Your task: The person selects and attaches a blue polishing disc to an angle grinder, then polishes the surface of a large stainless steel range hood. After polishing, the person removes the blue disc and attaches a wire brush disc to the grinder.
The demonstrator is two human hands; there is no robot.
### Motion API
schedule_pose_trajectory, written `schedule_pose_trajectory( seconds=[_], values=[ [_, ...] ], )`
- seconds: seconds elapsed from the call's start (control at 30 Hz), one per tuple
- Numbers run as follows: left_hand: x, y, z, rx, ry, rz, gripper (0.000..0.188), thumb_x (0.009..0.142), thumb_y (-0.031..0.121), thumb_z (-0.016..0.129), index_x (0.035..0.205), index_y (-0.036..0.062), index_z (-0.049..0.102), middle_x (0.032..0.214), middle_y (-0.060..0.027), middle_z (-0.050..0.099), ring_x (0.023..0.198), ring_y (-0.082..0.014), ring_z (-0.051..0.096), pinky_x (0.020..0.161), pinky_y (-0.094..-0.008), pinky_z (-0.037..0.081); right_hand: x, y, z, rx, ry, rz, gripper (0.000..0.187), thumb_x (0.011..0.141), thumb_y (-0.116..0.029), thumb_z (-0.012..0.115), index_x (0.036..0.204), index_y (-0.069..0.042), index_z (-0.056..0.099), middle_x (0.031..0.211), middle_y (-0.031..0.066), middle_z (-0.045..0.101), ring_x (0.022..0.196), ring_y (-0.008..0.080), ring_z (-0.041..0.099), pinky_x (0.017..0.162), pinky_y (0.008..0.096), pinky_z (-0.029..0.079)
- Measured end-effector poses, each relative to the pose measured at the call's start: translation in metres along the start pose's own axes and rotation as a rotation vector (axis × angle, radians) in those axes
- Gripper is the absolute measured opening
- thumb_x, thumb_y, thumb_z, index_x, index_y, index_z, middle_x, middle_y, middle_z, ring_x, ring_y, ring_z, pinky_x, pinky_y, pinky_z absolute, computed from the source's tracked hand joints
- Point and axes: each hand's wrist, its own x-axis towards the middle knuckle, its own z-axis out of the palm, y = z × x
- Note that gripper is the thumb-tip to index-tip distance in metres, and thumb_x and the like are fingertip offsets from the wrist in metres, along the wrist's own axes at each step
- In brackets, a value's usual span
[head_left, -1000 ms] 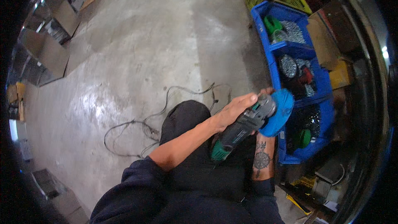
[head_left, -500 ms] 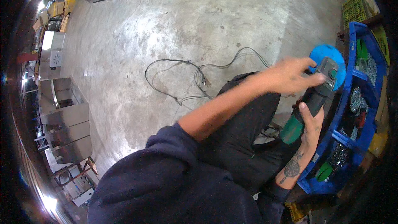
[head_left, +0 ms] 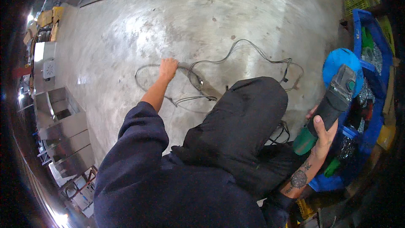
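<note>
Smooth grey concrete floor spreads beneath a person seen from above, in dark sleeves and black trousers. Their left arm reaches forward and to the left, bent at the elbow, forearm bare. At its end the left hand is palm down with fingers curled, over a loop of thin dark electrical cord lying on the floor; whether it grips the cord cannot be told. The right arm, tattooed above the wrist, extends forward on the right. Its right hand wraps around the black-and-green body of an angle grinder, held tilted, its round blue disc uppermost, beside blue plastic bins of small metal parts.
</note>
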Motion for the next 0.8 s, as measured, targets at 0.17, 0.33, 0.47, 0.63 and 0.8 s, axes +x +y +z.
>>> schedule_pose_trajectory(
  seconds=[0.17, 0.33, 0.47, 0.63, 0.8],
  values=[
    [0.011, -0.030, -0.025, -0.059, -0.140, -0.055, 0.049, 0.088, 0.018, 0.076, 0.134, 0.0119, 0.060, 0.138, -0.0211, 0.058, 0.128, -0.0373, 0.059, 0.099, -0.0602, 0.051, -0.002, 0.000, 0.006, -0.080, 0.034, 0.007, 0.062, 0.087, -0.030, 0.082, 0.133, 0.000, 0.055, 0.106, 0.0119, 0.068, 0.091, 0.0227, 0.068, 0.085, 0.0374, 0.054],
    [-0.029, -0.004, 0.005, 0.003, -0.240, -0.013, 0.078, 0.088, 0.031, 0.082, 0.152, 0.0147, 0.040, 0.145, -0.0186, 0.055, 0.138, -0.0405, 0.054, 0.115, -0.0722, 0.034, 0.005, -0.002, 0.004, -0.064, -0.012, 0.014, 0.064, 0.086, -0.031, 0.083, 0.134, 0.001, 0.055, 0.105, 0.0114, 0.068, 0.090, 0.0224, 0.068, 0.085, 0.0381, 0.055],
    [-0.048, -0.008, 0.043, -0.165, -0.238, -0.151, 0.055, 0.095, 0.042, 0.075, 0.137, 0.0086, 0.061, 0.137, -0.0216, 0.062, 0.120, -0.0403, 0.068, 0.105, -0.0585, 0.052, 0.004, -0.004, 0.000, 0.005, -0.043, 0.061, 0.064, 0.086, -0.019, 0.086, 0.138, -0.002, 0.054, 0.109, 0.0100, 0.070, 0.093, 0.0225, 0.072, 0.087, 0.0376, 0.058],
    [-0.059, -0.049, -0.004, -0.069, -0.238, -0.311, 0.030, 0.089, 0.022, 0.068, 0.110, 0.0007, 0.073, 0.109, -0.0251, 0.076, 0.103, -0.0385, 0.076, 0.090, -0.0484, 0.062, 0.002, 0.000, 0.001, -0.034, 0.029, 0.128, 0.075, 0.083, -0.018, 0.090, 0.146, -0.001, 0.052, 0.122, 0.0100, 0.068, 0.106, 0.0218, 0.067, 0.097, 0.0363, 0.054],
    [-0.051, -0.151, -0.117, -0.213, 0.310, -0.500, 0.033, 0.086, 0.019, 0.064, 0.105, -0.0082, 0.066, 0.101, -0.0324, 0.074, 0.096, -0.0484, 0.074, 0.089, -0.0554, 0.059, -0.011, -0.031, 0.020, 0.021, -0.022, 0.183, 0.077, 0.081, -0.022, 0.092, 0.144, 0.000, 0.054, 0.128, 0.0101, 0.068, 0.112, 0.0207, 0.065, 0.103, 0.0369, 0.050]
  ],
)
